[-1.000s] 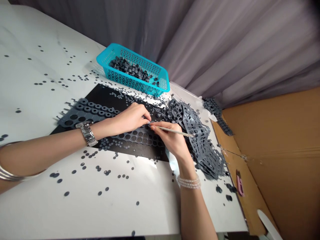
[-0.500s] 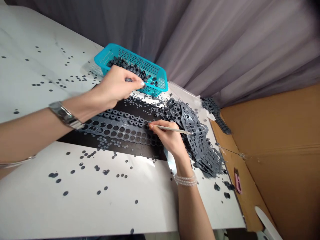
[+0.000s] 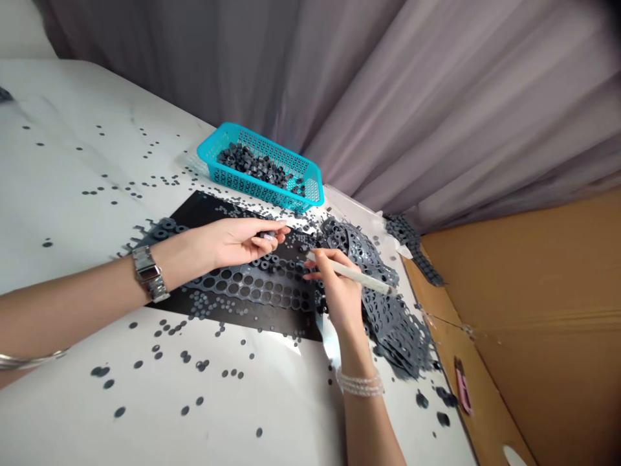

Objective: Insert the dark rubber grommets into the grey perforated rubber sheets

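Note:
My left hand point(image 3: 247, 243) is closed above the perforated sheet, its fingers curled around a small dark rubber piece point(image 3: 266, 234) that is mostly hidden. A white pen-like stick point(image 3: 361, 277) lies in the grip of my right hand point(image 3: 337, 285), its tip pointing left near the sheet's right end. Under both hands, the grey rubber sheet point(image 3: 252, 289) with rows of round holes rests on a black mat point(image 3: 272, 321). Ring-shaped pieces sit in the sheet's far rows, partly covered by my left hand.
A turquoise basket point(image 3: 310, 202) behind the mat holds many small dark pieces. Crumpled punched sheets point(image 3: 395, 323) are heaped at the right. Small dark discs are scattered over the white table point(image 3: 160, 421). A pink-handled cutter point(image 3: 463, 391) lies on cardboard, beside a cardboard wall point(image 3: 533, 298).
My left hand has moved down from the basket's edge to above the sheet. My right hand has lifted the stick's tip off the sheet. The view has tilted upward.

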Available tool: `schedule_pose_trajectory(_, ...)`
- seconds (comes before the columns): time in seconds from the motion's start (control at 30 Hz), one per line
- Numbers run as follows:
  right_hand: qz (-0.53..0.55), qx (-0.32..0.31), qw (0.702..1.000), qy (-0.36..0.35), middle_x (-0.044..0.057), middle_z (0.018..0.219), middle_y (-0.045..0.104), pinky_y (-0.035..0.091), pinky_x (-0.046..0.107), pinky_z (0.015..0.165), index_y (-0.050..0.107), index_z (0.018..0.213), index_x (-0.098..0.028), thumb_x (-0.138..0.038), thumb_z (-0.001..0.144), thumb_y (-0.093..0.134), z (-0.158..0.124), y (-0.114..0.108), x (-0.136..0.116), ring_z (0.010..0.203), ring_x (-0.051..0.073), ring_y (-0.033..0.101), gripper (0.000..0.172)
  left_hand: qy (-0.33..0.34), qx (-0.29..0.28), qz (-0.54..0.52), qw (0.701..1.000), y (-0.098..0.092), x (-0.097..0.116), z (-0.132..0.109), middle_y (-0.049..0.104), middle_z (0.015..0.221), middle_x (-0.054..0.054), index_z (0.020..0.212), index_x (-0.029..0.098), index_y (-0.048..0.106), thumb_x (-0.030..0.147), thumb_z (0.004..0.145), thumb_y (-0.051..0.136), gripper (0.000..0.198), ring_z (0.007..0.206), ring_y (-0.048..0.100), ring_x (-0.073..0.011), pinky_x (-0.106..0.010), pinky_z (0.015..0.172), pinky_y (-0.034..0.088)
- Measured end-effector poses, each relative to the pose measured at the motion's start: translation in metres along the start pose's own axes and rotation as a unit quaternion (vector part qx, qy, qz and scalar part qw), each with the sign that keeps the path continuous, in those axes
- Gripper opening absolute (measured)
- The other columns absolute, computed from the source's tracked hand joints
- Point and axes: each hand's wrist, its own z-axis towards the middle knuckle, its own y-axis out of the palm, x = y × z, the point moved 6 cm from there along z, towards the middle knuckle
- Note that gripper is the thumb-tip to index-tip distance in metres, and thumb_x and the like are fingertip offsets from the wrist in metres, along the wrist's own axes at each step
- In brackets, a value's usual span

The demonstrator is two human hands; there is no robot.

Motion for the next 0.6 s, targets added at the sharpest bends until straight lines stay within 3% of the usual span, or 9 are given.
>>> schedule_pose_trajectory(0.2, 0.039, -0.011, 0.999, -0.006, 0.002, 0.085, 0.068, 0.064, 0.030, 0.067, 0.070, 0.083, -0.018, -0.046, 0.084, 0.069, -0.002, 0.008, 0.000, 0.082, 0.017, 0.069, 0.027, 0.015, 0.028, 0.022, 0.999, -0.006, 0.005, 0.003, 0.055, 0.068, -0.004, 0.074, 0.009, 0.064, -0.004, 0.089, 0.052, 0.023, 0.044, 0.042, -0.0018, -0.009, 0.030, 0.031)
schedule_pose_trajectory(0.33, 0.064, -0.104, 0.992, 0.015, 0.003, 0.089, 0.067, 0.065, 0.028, 0.059, 0.069, 0.087, -0.019, -0.047, 0.086, 0.067, -0.012, 0.025, -0.005, 0.090, 0.020, 0.069, 0.028, 0.027, 0.029, 0.025, 0.999, -0.015, 0.005, 0.012, 0.057, 0.070, -0.005, 0.078, 0.010, 0.067, -0.005, 0.085, 0.056, 0.020, 0.050, 0.047, -0.0044, -0.011, 0.034, 0.037)
schedule_pose_trajectory(0.43, 0.047, -0.148, 0.988, 0.025, 0.002, 0.084, 0.065, 0.065, 0.028, 0.062, 0.068, 0.086, -0.019, -0.046, 0.087, 0.066, -0.018, 0.041, -0.001, 0.085, 0.018, 0.068, 0.027, 0.049, 0.028, 0.017, 0.998, -0.018, 0.005, 0.016, 0.061, 0.077, -0.007, 0.078, 0.010, 0.066, -0.007, 0.080, 0.061, 0.017, 0.059, 0.055, -0.0076, -0.014, 0.043, 0.047)
schedule_pose_trajectory(0.6, 0.065, -0.099, 0.993, 0.024, 0.001, 0.082, 0.067, 0.064, 0.029, 0.071, 0.068, 0.083, -0.019, -0.042, 0.086, 0.068, -0.014, 0.038, 0.006, 0.080, 0.016, 0.070, 0.023, 0.051, 0.062, -0.030, 0.996, -0.025, 0.001, 0.020, 0.065, 0.096, -0.015, 0.095, 0.009, 0.065, -0.001, 0.083, 0.054, 0.019, 0.088, 0.067, -0.0216, -0.029, 0.070, 0.062)
